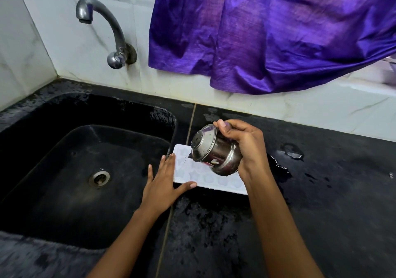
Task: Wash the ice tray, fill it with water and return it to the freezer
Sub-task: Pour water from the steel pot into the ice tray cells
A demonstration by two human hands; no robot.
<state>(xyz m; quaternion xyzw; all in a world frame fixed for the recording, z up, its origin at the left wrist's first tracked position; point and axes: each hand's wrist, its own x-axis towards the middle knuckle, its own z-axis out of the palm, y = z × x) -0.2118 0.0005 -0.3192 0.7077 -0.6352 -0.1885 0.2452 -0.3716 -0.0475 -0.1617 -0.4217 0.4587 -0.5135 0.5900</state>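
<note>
Steel pot (216,151), sticker (211,163) unreadable, in grip of right hand (244,142) over ice tray (205,178); left hand (162,181) flat at its edge.

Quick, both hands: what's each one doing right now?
Left hand: open, fingers straight, steadying the ice tray.
Right hand: gripping the steel pot, tipped over the tray.

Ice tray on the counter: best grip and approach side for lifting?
Grip the ice tray by both short ends, coming in from left and right. It lies flat, long and shallow, open cells up, being filled; a one-ended lift would likely spill.
</note>
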